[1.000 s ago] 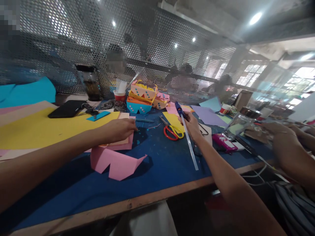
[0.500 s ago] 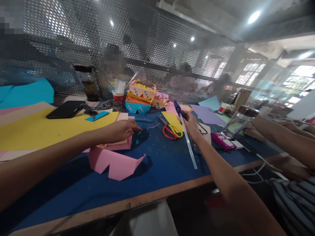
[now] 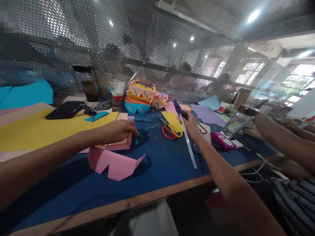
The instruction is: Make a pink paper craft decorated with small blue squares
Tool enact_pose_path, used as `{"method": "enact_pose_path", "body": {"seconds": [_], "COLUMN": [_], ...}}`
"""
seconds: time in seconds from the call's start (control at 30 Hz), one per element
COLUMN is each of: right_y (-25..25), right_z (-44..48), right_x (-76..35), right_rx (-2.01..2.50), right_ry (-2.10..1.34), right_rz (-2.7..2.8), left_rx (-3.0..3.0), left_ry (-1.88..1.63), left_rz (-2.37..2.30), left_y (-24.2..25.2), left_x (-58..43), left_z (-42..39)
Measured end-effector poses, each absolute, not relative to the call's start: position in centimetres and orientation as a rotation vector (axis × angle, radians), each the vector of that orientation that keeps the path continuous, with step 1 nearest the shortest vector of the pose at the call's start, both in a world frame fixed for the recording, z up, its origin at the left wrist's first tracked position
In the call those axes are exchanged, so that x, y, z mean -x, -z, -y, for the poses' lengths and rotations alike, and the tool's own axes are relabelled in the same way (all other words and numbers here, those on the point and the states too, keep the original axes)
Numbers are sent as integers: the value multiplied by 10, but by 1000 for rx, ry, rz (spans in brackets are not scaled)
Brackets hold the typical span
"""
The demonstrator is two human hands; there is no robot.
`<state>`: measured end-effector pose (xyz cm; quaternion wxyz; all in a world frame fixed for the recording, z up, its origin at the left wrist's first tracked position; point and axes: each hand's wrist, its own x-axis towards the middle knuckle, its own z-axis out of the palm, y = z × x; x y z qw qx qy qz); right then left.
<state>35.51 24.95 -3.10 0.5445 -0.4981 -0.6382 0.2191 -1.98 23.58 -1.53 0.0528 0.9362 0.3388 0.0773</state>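
My right hand (image 3: 189, 124) is wrapped round a blue hot glue gun (image 3: 177, 108); a long clear glue stick (image 3: 189, 144) sticks out of its back end towards me. My left hand (image 3: 125, 128) reaches down to the table with its fingers curled and the tips together, among tiny blue paper bits (image 3: 137, 142). Whatever lies between those fingertips is too small to make out. Just below the left wrist stands a folded pink paper mask shape (image 3: 115, 164). Scissors (image 3: 172, 131) with one red and one yellow handle lie between my hands.
Decorated paper masks (image 3: 137, 106) are stacked at the back, by a paper cup (image 3: 118, 95). A phone (image 3: 65, 109) and keys rest on yellow paper (image 3: 27, 131) at left. A glass bottle (image 3: 237, 123) and a magenta device (image 3: 223, 141) are right, near another person's arm (image 3: 278, 134).
My left hand's fingers have curled and drawn together, moving slightly down at the blue bits. My right hand and the glue gun have stayed almost still.
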Motion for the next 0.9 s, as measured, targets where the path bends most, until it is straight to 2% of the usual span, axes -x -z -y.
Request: {"method": "enact_pose_path", "body": {"seconds": [0.23,0.47,0.63,0.9], "right_y": [32,32,31,33], "right_z": [-250,-249,-249,-250], "right_x": [-355,-356,-355,-356], "right_rx": [1186,1186,1187,1186], "right_ry": [-520,-507,-516,-506], "right_rz": [1508,1513,1510,1508], "left_rx": [-2924,-3068,-3066,-3138], "left_ry": [-366,-154,-179,-123], "left_rz": [-1003,-1060,-1186,-982], "left_y": [27,33,31,36], "left_x": [16,16,18,6], "left_z": [-250,-257,-256,-256]}}
